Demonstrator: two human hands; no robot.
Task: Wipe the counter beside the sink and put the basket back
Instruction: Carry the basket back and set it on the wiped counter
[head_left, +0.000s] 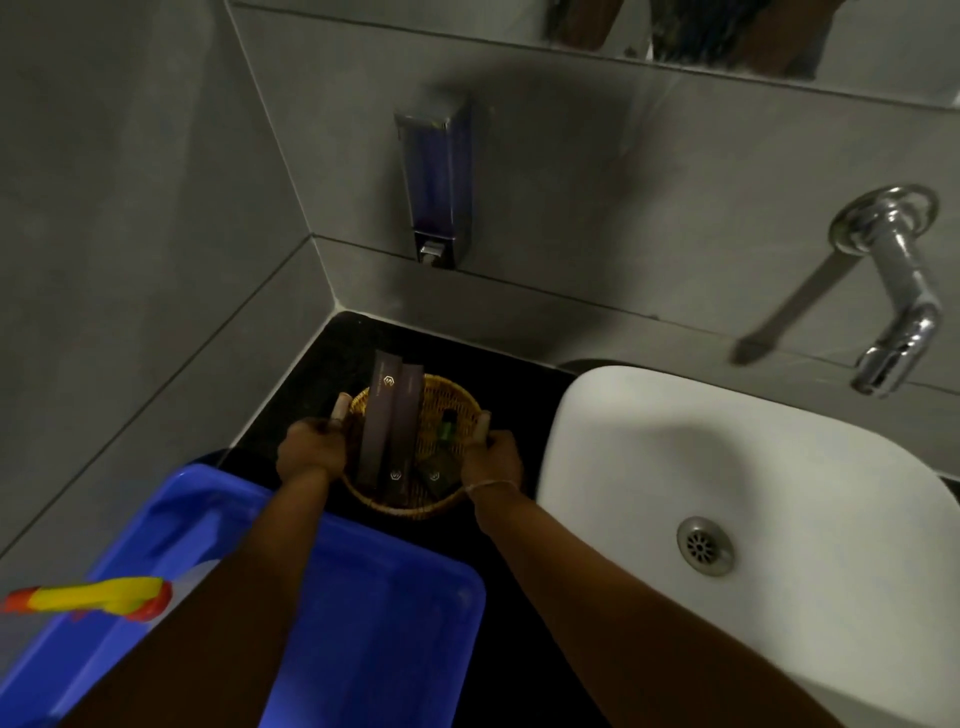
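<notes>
A round woven basket (451, 400) sits on the black counter (332, 353) in the corner, left of the white sink (727, 467). It holds two long brown packets, a small green bottle and a dark sachet. My left hand (310, 449) grips the basket's left rim and my right hand (492, 457) grips its right rim. Whether the basket touches the counter or hangs just above it I cannot tell.
A blue plastic tub (395, 613) stands on the counter's front left, under my left forearm, with a yellow and orange spray trigger (98, 597) at its left edge. A soap dispenser (436, 182) hangs on the wall above the corner. The chrome tap (904, 291) juts over the sink.
</notes>
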